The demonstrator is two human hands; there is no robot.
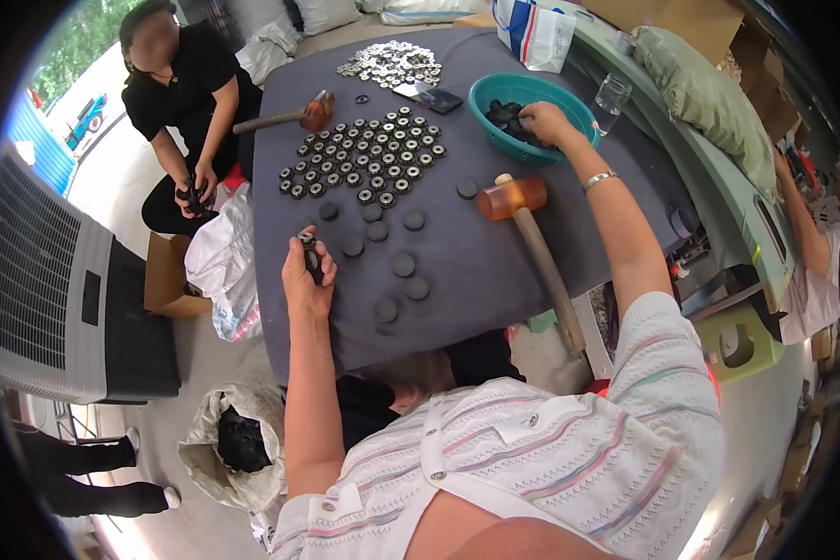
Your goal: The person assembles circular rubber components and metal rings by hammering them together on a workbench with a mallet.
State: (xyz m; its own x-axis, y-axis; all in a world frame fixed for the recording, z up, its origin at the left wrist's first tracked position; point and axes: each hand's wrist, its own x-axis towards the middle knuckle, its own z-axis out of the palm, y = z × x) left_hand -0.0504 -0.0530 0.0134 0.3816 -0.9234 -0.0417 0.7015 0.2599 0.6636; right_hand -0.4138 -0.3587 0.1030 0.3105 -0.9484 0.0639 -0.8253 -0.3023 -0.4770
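Two bare hands on my remote feed, both over a grey cloth-covered table (pixel 481 271). Teal plastic basin (pixel 574 98) sits far right, black pieces (pixel 506 117) heaped toward its left side. Amber-headed mallet (pixel 545 271) lies near side of the basin, wooden handle overhanging the near table edge.

Right hand (pixel 551 124) is reaching over the basin's near right rim, fingertips down at the heap. Can't tell from here if it is pinching a piece or only sorting. My read: the step is a one-handed pick. I'd take one piece by its edge, lift clear of the rim, then bring the arm back high over the mallet so the forearm doesn't catch its head. Drinking glass (pixel 611 95) stands just beside the basin on the right; keep the elbow and wrist off that side.

Left hand (pixel 308 280) is upright at the table's left, fingers curled round a few dark parts (pixel 315 266), top one showing a metal centre. Count hidden by the fingers. Steady, light hold is enough; squeezing would likely tip them.

Metal-centred black rings (pixel 376 170) crowd the far middle, many almost touching. Stay out of those. Smallest group: nine plain black discs (pixel 403 265), spread near and right of them; pass above, don't drag.
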